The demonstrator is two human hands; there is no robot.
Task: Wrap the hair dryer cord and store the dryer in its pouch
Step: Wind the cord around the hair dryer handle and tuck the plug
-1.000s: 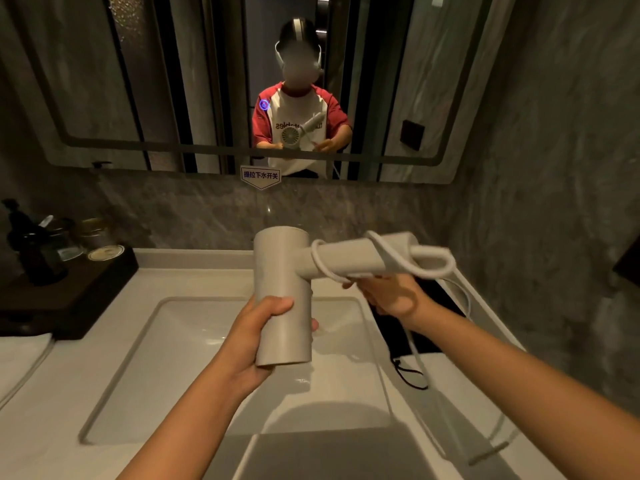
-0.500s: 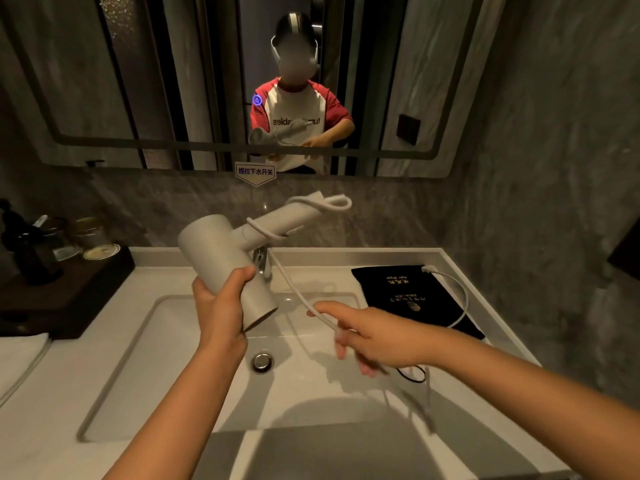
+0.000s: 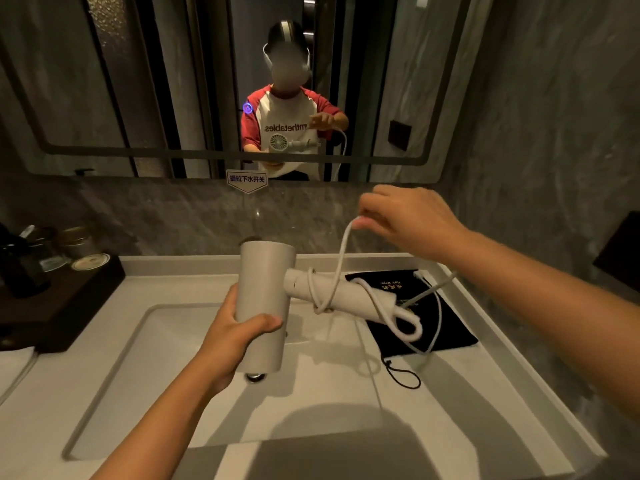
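Dryer [image 3: 265, 306] first: it hangs in the air over the sink [image 3: 166, 358], barrel upright, handle pointing right toward the pouch. At far left a dark tray [image 3: 69, 299] with small jars sits on the worktop [image 3: 450, 403], well apart from the work. Next comes the left hand [image 3: 235, 337], fingers clenched around the lower barrel, thumb across its front. On the handle, the cord [image 3: 341, 265] already makes about one turn near the barrel, and a loose loop droops off the handle's end. From that turn a strand rises to the right hand [image 3: 412, 223], whose fingers pinch it up high, above the handle; the rest of the cord trails down on the right toward the worktop, where its plug end is hard to make out. Below the handle's end lies the black pouch [image 3: 443, 327], flat on the worktop just right of the sink, drawstring spilling toward the front edge. Wrapping looks to be in hand and only partly done. The next move likely calls for carrying the pinched strand over and around the handle with light tension, beside the first turn, while the left hand keeps the barrel steady. The pouch waits until the cord is taken up.
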